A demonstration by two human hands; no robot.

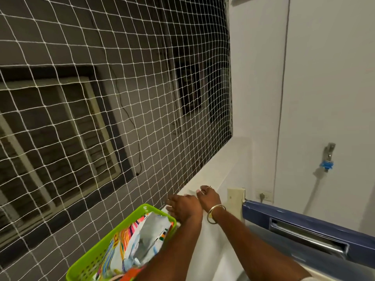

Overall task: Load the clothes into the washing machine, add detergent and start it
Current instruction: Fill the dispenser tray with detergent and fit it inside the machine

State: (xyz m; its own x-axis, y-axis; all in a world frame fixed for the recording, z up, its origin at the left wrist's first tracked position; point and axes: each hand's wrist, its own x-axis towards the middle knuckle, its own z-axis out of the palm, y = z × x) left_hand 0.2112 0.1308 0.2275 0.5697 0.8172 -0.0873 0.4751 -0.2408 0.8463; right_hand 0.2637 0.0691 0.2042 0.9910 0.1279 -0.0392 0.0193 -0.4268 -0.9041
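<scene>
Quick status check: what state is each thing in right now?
washing machine lid: raised open
colourful bag: top open, in green basket
wall tap: hose attached, flow unclear
plug: in socket
left hand: fingers straight, on ledge
right hand: fingers curled, grip unclear

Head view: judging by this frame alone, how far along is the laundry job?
Done: the machine's blue lid looks raised. In hand: left hand and right hand work at the white ledge beside the green basket holding a colourful pouch; what they hold is unclear. Left: adding detergent, starting; drum unseen.
</scene>
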